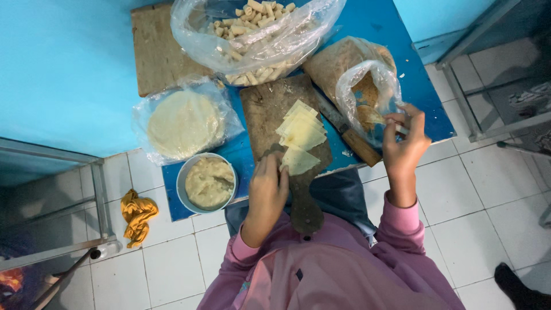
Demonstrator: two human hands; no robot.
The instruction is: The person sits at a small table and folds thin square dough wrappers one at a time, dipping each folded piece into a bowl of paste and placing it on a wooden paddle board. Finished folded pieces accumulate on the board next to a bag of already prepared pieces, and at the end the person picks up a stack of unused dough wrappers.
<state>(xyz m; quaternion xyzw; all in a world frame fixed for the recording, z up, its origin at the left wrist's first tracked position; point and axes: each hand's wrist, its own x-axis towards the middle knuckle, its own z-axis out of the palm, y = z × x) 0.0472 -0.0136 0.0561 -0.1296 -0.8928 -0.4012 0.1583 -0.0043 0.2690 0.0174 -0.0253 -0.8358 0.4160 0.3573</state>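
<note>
A dark wooden cutting board [270, 112] lies on a small blue table [379, 23] and carries several pale triangular dough wrappers [301, 132]. My left hand [267, 189] rests on the board's near end, its fingers pinching the corner of the nearest wrapper [299, 162]. My right hand [404, 143] is at the mouth of a clear bag of brown crumbs [367, 95] and holds a small pale rolled piece at its fingertips. Pink sleeves cover both my arms.
A round bowl of pale filling [208, 182] sits at the table's near left edge. Beside it lies a bagged stack of round wrappers [182, 121]. A big clear bag of finished rolls [255, 31] lies at the back. A wooden-handled knife [350, 138] lies next to the board. An orange cloth [136, 215] lies on the tiled floor.
</note>
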